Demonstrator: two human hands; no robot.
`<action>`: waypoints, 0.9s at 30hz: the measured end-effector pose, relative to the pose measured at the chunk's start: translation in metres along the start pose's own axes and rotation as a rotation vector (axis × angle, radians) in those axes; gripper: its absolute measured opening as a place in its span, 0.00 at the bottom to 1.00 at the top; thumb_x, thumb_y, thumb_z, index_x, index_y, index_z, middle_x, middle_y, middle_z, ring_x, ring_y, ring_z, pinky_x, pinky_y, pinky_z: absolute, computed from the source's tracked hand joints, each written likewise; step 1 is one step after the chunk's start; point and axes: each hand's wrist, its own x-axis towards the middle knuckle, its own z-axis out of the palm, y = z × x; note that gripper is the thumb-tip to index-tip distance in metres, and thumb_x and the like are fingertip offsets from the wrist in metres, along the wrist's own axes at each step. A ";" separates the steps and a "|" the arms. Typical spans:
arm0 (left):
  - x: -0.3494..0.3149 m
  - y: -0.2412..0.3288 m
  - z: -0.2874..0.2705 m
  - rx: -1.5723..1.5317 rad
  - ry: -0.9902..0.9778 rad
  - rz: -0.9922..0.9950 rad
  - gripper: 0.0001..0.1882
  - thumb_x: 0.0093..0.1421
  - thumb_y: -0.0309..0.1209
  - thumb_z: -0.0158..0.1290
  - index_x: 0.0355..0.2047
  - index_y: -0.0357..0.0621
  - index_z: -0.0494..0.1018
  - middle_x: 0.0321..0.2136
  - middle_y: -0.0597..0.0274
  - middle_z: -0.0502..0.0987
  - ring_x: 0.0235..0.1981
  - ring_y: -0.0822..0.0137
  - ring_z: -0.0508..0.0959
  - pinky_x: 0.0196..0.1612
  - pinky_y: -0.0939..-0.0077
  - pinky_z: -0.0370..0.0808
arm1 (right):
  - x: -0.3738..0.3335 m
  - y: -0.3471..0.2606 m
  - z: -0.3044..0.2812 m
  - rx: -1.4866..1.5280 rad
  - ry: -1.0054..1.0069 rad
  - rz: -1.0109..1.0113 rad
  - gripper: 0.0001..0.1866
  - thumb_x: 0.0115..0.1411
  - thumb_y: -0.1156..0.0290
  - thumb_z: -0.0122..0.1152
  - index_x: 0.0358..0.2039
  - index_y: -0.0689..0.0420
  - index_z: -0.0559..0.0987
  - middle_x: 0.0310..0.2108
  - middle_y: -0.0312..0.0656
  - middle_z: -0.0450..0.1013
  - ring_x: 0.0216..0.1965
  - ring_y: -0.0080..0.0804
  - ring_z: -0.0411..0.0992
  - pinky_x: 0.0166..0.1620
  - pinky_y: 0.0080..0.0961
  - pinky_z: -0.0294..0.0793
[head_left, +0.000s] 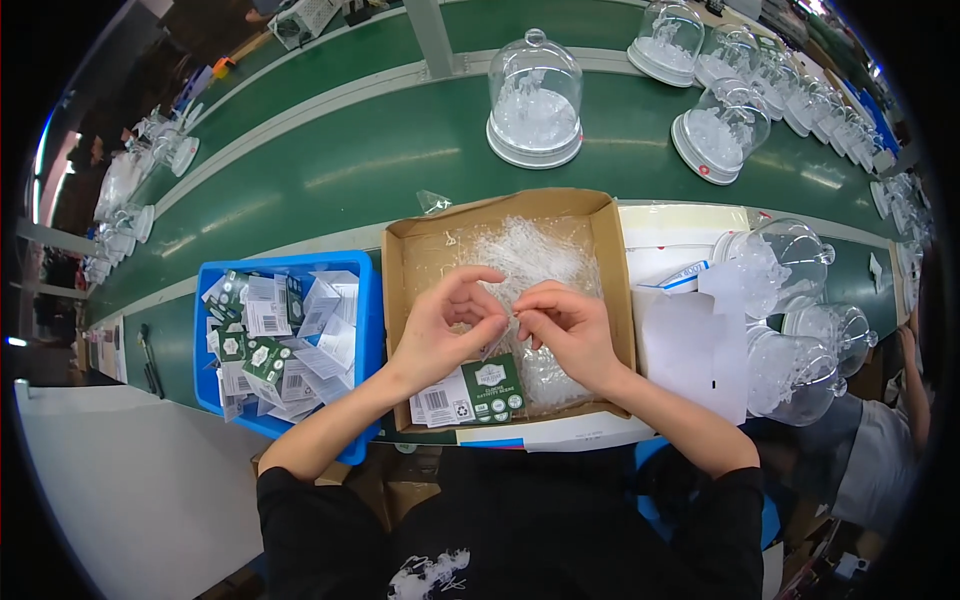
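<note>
My left hand point(450, 325) and my right hand point(568, 328) meet over a shallow cardboard box point(617, 300). On the left, the fingers are curled in toward the thumb; whatever they hold is too small to make out. The thumb and forefinger of my right hand are pinched together close to the left thumb, also on something too fine to name. Beneath them the box holds a loose heap of thin clear-white plastic strands point(530, 250). A green and white printed card point(490, 385) lies at the box's near side, below my hands.
A blue bin point(372, 340) full of similar cards point(265, 360) stands left of the box. To the right are white sheets point(690, 350) and several clear domes point(795, 365) lying tilted. Across the green conveyor belt stand a glass dome point(535, 105) and several more domes point(720, 130).
</note>
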 end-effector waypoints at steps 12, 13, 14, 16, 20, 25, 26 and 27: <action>0.003 0.002 0.000 0.083 0.016 0.017 0.21 0.57 0.19 0.55 0.51 0.40 0.67 0.28 0.66 0.76 0.31 0.78 0.77 0.34 0.84 0.73 | 0.005 0.001 -0.002 -0.046 -0.054 -0.037 0.07 0.58 0.81 0.59 0.37 0.63 0.81 0.37 0.41 0.74 0.30 0.23 0.75 0.30 0.15 0.73; 0.004 0.002 -0.001 0.085 0.014 0.027 0.21 0.57 0.19 0.55 0.51 0.40 0.67 0.28 0.66 0.76 0.31 0.78 0.77 0.34 0.84 0.73 | 0.007 0.001 -0.002 -0.051 -0.055 -0.045 0.07 0.58 0.81 0.59 0.37 0.63 0.81 0.37 0.41 0.74 0.30 0.23 0.75 0.30 0.15 0.73; 0.004 0.002 -0.001 0.080 0.019 0.024 0.21 0.57 0.19 0.55 0.51 0.40 0.67 0.28 0.66 0.76 0.30 0.78 0.77 0.34 0.84 0.73 | 0.007 0.000 -0.002 -0.090 -0.047 -0.057 0.07 0.58 0.82 0.60 0.37 0.63 0.81 0.36 0.41 0.75 0.30 0.23 0.75 0.29 0.15 0.73; 0.004 0.003 0.001 0.076 0.019 0.038 0.21 0.57 0.19 0.56 0.51 0.39 0.68 0.27 0.66 0.76 0.30 0.78 0.76 0.34 0.84 0.72 | 0.005 -0.004 -0.003 -0.190 -0.032 -0.112 0.06 0.57 0.82 0.60 0.36 0.63 0.81 0.35 0.41 0.76 0.29 0.24 0.76 0.28 0.15 0.73; -0.001 0.001 0.002 0.105 0.014 0.038 0.18 0.57 0.20 0.56 0.49 0.39 0.69 0.28 0.66 0.76 0.31 0.78 0.76 0.34 0.84 0.73 | 0.002 -0.002 -0.004 -0.239 -0.066 -0.130 0.07 0.57 0.84 0.60 0.36 0.63 0.81 0.37 0.43 0.74 0.31 0.25 0.76 0.30 0.16 0.74; -0.006 -0.006 -0.002 -0.016 0.003 -0.065 0.13 0.57 0.20 0.57 0.43 0.37 0.71 0.30 0.66 0.77 0.33 0.78 0.77 0.38 0.84 0.75 | 0.000 -0.001 0.000 -0.305 -0.076 -0.185 0.06 0.57 0.81 0.62 0.35 0.63 0.81 0.35 0.41 0.76 0.29 0.24 0.77 0.30 0.15 0.75; -0.004 -0.006 -0.003 -0.037 -0.009 -0.081 0.13 0.57 0.20 0.58 0.43 0.37 0.71 0.30 0.65 0.77 0.33 0.78 0.77 0.38 0.84 0.75 | 0.000 -0.001 0.000 -0.315 -0.079 -0.199 0.05 0.57 0.81 0.62 0.35 0.63 0.81 0.34 0.42 0.76 0.29 0.24 0.77 0.30 0.16 0.75; -0.003 -0.007 -0.004 -0.058 -0.022 -0.099 0.13 0.57 0.20 0.58 0.42 0.36 0.71 0.30 0.65 0.77 0.33 0.78 0.77 0.39 0.84 0.75 | 0.000 0.000 -0.001 -0.324 -0.083 -0.211 0.05 0.56 0.81 0.62 0.35 0.63 0.81 0.34 0.42 0.76 0.29 0.24 0.77 0.31 0.16 0.75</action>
